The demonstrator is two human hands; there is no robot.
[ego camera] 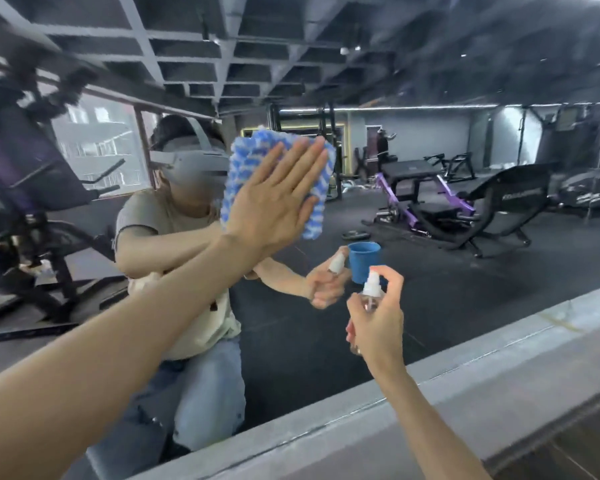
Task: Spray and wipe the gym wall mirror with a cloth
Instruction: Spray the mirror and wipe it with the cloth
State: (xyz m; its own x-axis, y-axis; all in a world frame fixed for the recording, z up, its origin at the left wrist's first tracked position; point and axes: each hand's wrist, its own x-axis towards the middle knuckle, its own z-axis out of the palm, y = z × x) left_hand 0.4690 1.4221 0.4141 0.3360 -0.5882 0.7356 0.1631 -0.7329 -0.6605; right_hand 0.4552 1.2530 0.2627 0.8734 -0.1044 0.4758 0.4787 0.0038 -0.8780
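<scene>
Two hands at wall mirror (430, 244), my left hand (274, 206) flat, fingers straight, pressing blue-and-white cloth (245, 161) against it, my right hand (378, 329) gripping spray bottle (373, 287).

Blue-and-white mottled cloth (278, 183), white-capped clear spray bottle (372, 292), blue bucket (364, 258), purple-framed bench (426, 192).

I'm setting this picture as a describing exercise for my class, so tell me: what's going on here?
A person is cleaning a gym wall mirror. The left hand presses a blue-and-white cloth flat against the glass with straight fingers. Lower down and to the right, the right hand grips a small spray bottle close to the glass, forefinger on its white nozzle. No spray mist shows in this picture.
</scene>
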